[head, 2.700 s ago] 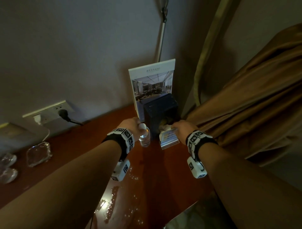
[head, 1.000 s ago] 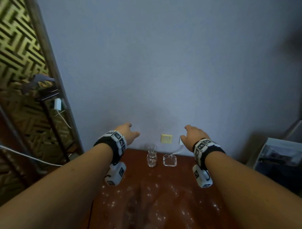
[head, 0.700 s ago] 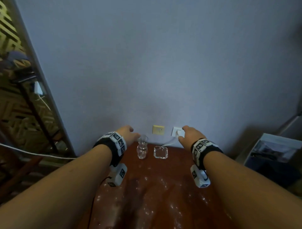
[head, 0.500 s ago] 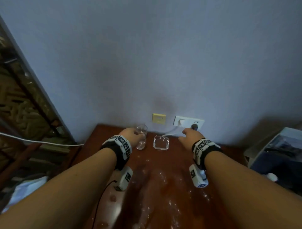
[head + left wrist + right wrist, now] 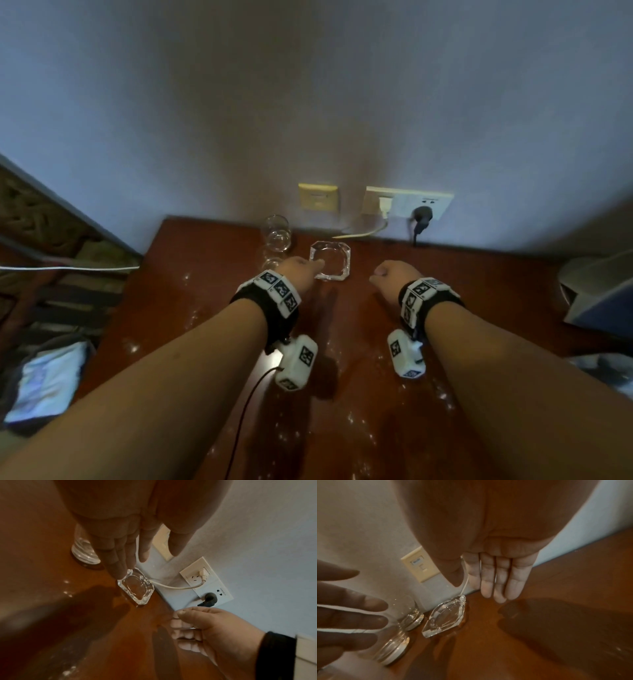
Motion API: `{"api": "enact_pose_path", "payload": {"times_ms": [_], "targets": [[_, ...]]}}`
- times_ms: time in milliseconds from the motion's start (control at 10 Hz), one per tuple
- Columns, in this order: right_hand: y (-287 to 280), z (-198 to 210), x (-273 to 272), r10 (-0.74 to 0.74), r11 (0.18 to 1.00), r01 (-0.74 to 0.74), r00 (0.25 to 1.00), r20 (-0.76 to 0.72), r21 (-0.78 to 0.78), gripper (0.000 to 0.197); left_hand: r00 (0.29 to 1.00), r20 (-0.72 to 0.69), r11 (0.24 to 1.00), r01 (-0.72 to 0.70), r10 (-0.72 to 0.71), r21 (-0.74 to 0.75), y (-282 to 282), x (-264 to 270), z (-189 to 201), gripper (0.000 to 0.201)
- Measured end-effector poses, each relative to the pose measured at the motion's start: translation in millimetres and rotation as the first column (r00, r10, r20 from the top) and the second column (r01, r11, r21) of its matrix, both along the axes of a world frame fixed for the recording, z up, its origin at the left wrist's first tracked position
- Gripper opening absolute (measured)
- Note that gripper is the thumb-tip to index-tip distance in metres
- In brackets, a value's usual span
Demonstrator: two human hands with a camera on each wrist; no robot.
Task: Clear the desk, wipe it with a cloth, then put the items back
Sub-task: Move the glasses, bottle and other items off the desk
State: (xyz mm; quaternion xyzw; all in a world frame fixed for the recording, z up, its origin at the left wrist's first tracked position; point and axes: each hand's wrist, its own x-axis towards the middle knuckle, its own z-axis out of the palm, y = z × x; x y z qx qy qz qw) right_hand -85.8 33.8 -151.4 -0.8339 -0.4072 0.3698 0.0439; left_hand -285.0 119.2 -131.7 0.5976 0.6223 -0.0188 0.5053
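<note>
A clear glass ashtray (image 5: 330, 260) lies on the red-brown desk (image 5: 462, 284) close to the wall, and two drinking glasses (image 5: 277, 233) stand just left of it. My left hand (image 5: 308, 265) reaches out flat over the nearer glass (image 5: 392, 646). In the left wrist view its straight fingertips (image 5: 120, 573) are at the ashtray's (image 5: 135, 588) near corner, and I cannot tell whether they touch it. My right hand (image 5: 380, 274) hovers right of the ashtray with loosely curled fingers (image 5: 496, 582) and holds nothing.
On the wall behind are a yellow plate (image 5: 318, 201) and a white socket strip (image 5: 407, 207) with a white charger, its cable, and a black plug. A box (image 5: 599, 294) sits at the desk's right edge. Wet streaks mark the desk top. A pale cloth (image 5: 48, 380) lies low left.
The view swung from the desk's right corner to its left end. The bottle and card stand held earlier are out of my hands. Both hands dropped toward the glasses and ashtray.
</note>
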Motion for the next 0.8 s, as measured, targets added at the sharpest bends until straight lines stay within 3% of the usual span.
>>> {"api": "enact_pose_path", "payload": {"times_ms": [100, 200, 300, 400, 600, 800], "targets": [[9.1, -12.0, 7.6, -0.060, 0.998, 0.059, 0.997, -0.056, -0.014, 0.031, 1.000, 0.017, 1.000, -0.007, 0.007, -0.028, 15.5, 15.1, -14.4, 0.048], [24.1, -24.8, 8.1, -0.162, 0.986, 0.165, 0.970, -0.179, 0.002, 0.026, 0.971, 0.037, 0.970, -0.235, 0.237, -0.058, 31.0, 25.4, -20.0, 0.051], [39.4, -36.2, 6.6, -0.307, 0.943, 0.333, 0.880, -0.361, 0.012, 0.021, 0.937, 0.012, 0.930, -0.345, 0.349, -0.123, 42.5, 35.2, -28.4, 0.087], [52.7, -42.3, 4.4, -0.451, 0.859, 0.512, 0.753, -0.480, -0.004, 0.011, 0.949, 0.000, 0.942, -0.313, 0.315, -0.121, 44.2, 47.0, -24.0, 0.088], [74.0, -57.9, 0.8, -0.473, 0.850, 0.522, 0.697, -0.540, -0.071, 0.009, 0.949, -0.041, 0.941, -0.316, 0.313, -0.117, 47.1, 61.8, -23.7, 0.087], [80.7, -70.4, -0.8, -0.432, 0.881, 0.467, 0.732, -0.527, -0.073, 0.017, 0.938, -0.053, 0.920, -0.347, 0.344, -0.180, 54.9, 63.7, -45.1, 0.094]]}}
